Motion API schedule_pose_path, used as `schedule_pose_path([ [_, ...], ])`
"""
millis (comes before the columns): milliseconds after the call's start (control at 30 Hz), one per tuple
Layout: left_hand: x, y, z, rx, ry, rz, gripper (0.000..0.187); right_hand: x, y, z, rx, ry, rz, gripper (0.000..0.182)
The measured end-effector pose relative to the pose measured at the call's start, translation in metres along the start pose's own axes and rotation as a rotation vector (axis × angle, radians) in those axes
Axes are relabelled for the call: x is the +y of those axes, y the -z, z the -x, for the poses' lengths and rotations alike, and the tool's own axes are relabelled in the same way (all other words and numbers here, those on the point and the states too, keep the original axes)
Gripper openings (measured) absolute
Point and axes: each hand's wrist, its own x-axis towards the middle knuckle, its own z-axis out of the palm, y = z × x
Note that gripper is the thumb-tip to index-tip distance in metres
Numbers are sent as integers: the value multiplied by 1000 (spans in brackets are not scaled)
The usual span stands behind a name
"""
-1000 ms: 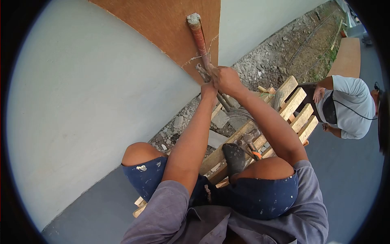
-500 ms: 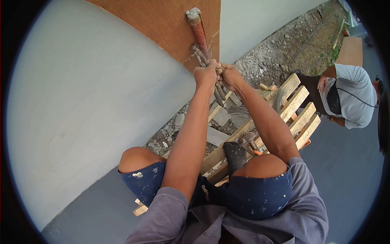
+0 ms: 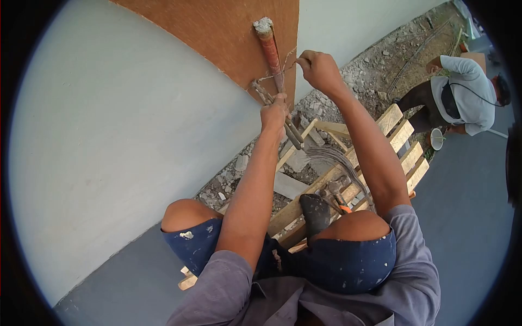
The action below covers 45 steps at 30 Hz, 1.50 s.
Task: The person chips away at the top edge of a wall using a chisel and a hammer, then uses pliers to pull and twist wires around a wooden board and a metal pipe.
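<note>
My left hand [image 3: 274,115] is closed round a pair of pincers [image 3: 294,134], jaws up and two handles sticking out below. It sits at the lower end of a red pipe [image 3: 269,50] with a grey, cement-like lump on top. Whether the fingers also grip the pipe cannot be made out. A thin wire [image 3: 284,69] runs round the pipe near the pincers' jaws. Up and to the right, my right hand [image 3: 322,71] pinches the end of that wire. Behind the pipe is a brown plywood board [image 3: 217,30].
Beneath me is a wooden pallet [image 3: 399,136] with a bundle of wire [image 3: 334,156] and a hammer [image 3: 336,187] by my boot [image 3: 315,213]. Rubble [image 3: 375,70] lies along the pale wall [image 3: 130,119]. A co-worker [image 3: 462,95] bends near a white bucket [image 3: 436,139] at right.
My right hand has moved up and right, away from my left, drawing the wire out. My left hand stays on the pincers, slightly lower. The co-worker has shifted, and a bucket now shows.
</note>
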Motion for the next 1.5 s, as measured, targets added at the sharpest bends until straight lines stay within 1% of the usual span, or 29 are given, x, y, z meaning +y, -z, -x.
schedule_pose_path([
  [33, 0, -4, 1, 14, 57, -2, 25, -17, 0, 11, -1, 1, -60, 23],
  [100, 2, -18, 7, 35, 172, -21, 25, -39, -25, 40, -95, -6, -102, 21],
  [133, -18, -17, -3, 115, 180, 175, 22, -40, -30, 44, -119, -20, -87, 21],
  [200, -29, -12, -9, 5, 195, 272, 22, -39, -37, 54, -171, -55, -63, 21],
  [233, -28, -12, -7, -51, 202, 321, 23, -39, -38, 58, -194, -19, 5, 21],
  [300, -25, -4, 0, 24, 252, 203, 25, -39, -41, 69, -250, 46, 136, 21],
  [333, -21, -2, 1, 58, 269, 149, 27, -33, -47, 68, -287, 49, 141, 21],
  [400, -36, 8, -3, 169, 150, 199, 32, -19, -65, 75, -377, 56, 146, 22],
  [433, -35, 9, 1, 222, 94, 217, 34, -12, -67, 79, -321, 81, 63, 25],
  [500, -27, 17, 3, 212, 25, 96, 40, 3, -73, 82, -211, 137, -105, 29],
  [533, -19, 17, 9, 212, -7, 38, 44, 3, -67, 78, -225, -67, -306, 31],
  [600, 1, 6, 16, 222, -57, -129, 40, -4, -49, 64, -257, -480, -697, 35],
  [633, 9, 2, 11, 220, -89, -216, 39, 0, -55, 60, -245, -537, -857, 33],
  [700, -4, 5, -18, 254, -146, -350, 33, 5, -66, 53, -208, -653, -1180, 31],
  [733, -2, 2, -21, 269, -176, -416, 31, 13, -67, 49, -385, -673, -1194, 24],
  [833, 7, 0, -16, 213, -167, -483, 20, 30, -78, 44, -460, -674, -1193, 18],
  [933, 11, -4, -6, 139, -162, -319, 17, 56, -95, 42, -316, -481, -939, 17],
  [1033, 14, 1, 0, 134, -68, -235, 16, 69, -64, 23, -95, -274, -408, 16],
  [1133, 0, 10, -17, 159, -107, -313, 17, 43, -22, -4, -6, -152, -205, 15],
  [1200, -7, 7, -15, 96, -48, -258, 15, -8, 12, 3, -91, -133, -176, 14],
  [1233, -9, 2, -15, 61, -21, -232, 14, -34, 18, 15, -130, -124, -160, 14],
  [1267, -9, -4, -13, 54, 48, -205, 14, -53, 11, 30, -180, -85, -149, 14],
  [1300, -23, 0, -15, -12, 18, 60, 14, -69, 1, 47, -234, -47, -138, 16],
  [1333, -43, 10, -20, -82, -13, 322, 15, -75, -14, 66, -254, -56, -102, 15],
  [1367, -45, 11, -11, -155, -45, 582, 17, -78, -24, 75, -271, -65, -66, 15],
  [1400, -48, 18, 0, -117, 13, 581, 21, -71, -28, 75, -254, -60, -129, 16],
  [1467, -50, 28, 11, 83, 70, 256, 24, -54, -27, 82, -238, -47, -263, 17],
  [1500, -53, 32, 15, 179, 100, 89, 25, -44, -26, 83, -279, -173, -430, 20],
])
